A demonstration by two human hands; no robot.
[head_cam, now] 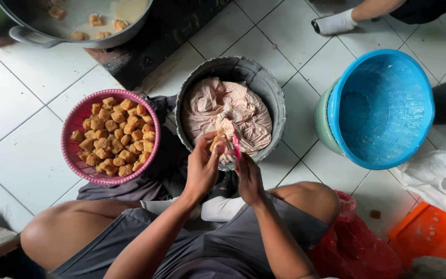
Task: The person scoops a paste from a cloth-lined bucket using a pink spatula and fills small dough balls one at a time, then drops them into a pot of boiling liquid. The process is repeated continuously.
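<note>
Golden-brown fried cube (pixel 217 143) pinched in the left hand (pixel 202 168) at frame centre; right hand (pixel 249 175) grips one pink tool (pixel 236 146). One pink basket (pixel 110 136) of cubes sits left, one grey tub (pixel 231 111) above.

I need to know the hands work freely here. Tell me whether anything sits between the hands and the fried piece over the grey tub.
Nothing visible does. The left hand already holds the fried piece at its fingertips, and the right hand beside it holds a pink tool, above the cloth-lined grey tub. The pink basket of fried cubes sits clear, off to the left.
</note>
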